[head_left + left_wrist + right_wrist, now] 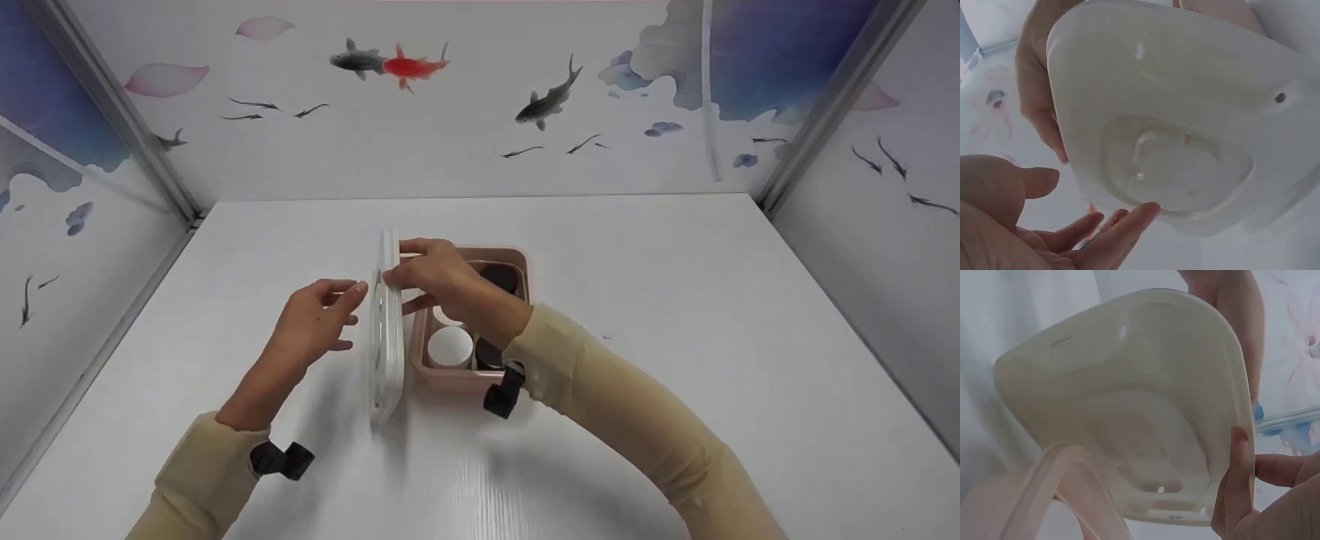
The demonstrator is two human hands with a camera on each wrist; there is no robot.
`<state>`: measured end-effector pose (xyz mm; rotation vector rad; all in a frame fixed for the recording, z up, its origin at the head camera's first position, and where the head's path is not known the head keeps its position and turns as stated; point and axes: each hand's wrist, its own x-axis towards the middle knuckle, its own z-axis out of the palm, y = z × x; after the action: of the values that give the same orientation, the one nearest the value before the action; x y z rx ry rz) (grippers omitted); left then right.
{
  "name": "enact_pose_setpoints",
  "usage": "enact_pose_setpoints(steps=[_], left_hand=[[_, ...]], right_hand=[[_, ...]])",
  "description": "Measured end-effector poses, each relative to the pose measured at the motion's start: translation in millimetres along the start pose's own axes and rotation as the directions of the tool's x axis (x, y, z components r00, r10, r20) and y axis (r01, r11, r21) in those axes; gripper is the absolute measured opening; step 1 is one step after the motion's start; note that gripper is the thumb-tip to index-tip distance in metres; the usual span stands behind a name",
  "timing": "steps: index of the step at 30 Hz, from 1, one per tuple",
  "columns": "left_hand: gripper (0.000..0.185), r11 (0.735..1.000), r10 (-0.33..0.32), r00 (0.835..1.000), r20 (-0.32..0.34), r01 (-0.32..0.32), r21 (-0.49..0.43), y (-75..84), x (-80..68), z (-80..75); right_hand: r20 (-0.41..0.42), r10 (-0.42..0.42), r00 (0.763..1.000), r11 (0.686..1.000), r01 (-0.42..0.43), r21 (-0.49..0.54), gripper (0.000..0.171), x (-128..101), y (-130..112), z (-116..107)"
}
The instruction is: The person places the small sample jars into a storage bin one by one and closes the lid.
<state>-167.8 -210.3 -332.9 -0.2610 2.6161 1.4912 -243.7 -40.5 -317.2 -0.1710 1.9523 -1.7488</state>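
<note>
A white plastic lid (388, 352) with a recessed centre stands on its edge, beside the left side of a pink box (424, 373). My right hand (442, 277) pinches the lid's upper edge, thumb on one face and fingers on the other, as the right wrist view shows. My left hand (315, 319) is just left of the lid, fingers loosely spread and holding nothing; in the left wrist view one fingertip (1151, 209) overlaps the lid's recess. Inside the box are white-capped jars (450, 347) and black-capped ones (499, 277), partly hidden by my right forearm.
The white table (675, 300) extends around the box. Behind it rises a panel (465, 150) printed with fish and petals, and similar panels close off both sides. A black wrist camera (504, 391) on my right sleeve hangs close over the box's front edge.
</note>
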Motion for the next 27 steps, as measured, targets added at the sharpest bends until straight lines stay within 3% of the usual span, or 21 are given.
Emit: enact_pose_setpoints(steps=[3, 7, 10, 13, 17, 21, 24, 27], left_hand=[[0.071, 0.997, -0.068, 0.994, 0.080, 0.070, -0.021, -13.0, 16.1, 0.2], [0.077, 0.988, -0.123, 0.971, 0.205, 0.138, -0.065, -30.5, 35.6, 6.1], [0.077, 0.975, -0.136, 0.950, 0.281, 0.179, -0.133, -39.1, 45.7, 12.7], [0.076, 0.962, -0.126, 0.941, 0.313, 0.193, -0.193, -42.2, 51.8, 19.7], [0.069, 0.963, -0.109, 0.952, 0.287, 0.173, -0.206, -40.2, 54.1, 24.4], [0.065, 0.979, -0.114, 0.971, 0.212, 0.146, -0.143, -33.5, 56.3, 25.6], [0.063, 0.989, -0.104, 0.980, 0.167, 0.120, -0.087, -24.3, 59.2, 27.4], [0.060, 0.994, -0.088, 0.988, 0.125, 0.096, -0.054, -14.0, 61.1, 31.1]], right_hand=[[0.009, -0.030, 1.000, 1.000, 0.030, 0.005, 0.058, -2, 0, -12], [0.026, -0.060, 0.998, 0.998, 0.059, 0.031, 0.057, -3, 1, -28], [0.031, -0.076, 0.997, 0.995, 0.074, 0.072, 0.057, -3, 3, -38], [0.022, -0.095, 0.995, 0.991, 0.092, 0.095, 0.057, -4, 5, -48], [0.013, -0.116, 0.993, 0.990, 0.115, 0.082, 0.060, -7, 12, -64], [0.009, -0.159, 0.987, 0.987, 0.158, 0.032, 0.062, -10, 20, -79], [0.001, -0.210, 0.978, 0.976, 0.209, -0.056, 0.068, -12, 27, -89], [-0.004, -0.252, 0.968, 0.947, 0.246, -0.206, 0.079, -13, 35, -98]])
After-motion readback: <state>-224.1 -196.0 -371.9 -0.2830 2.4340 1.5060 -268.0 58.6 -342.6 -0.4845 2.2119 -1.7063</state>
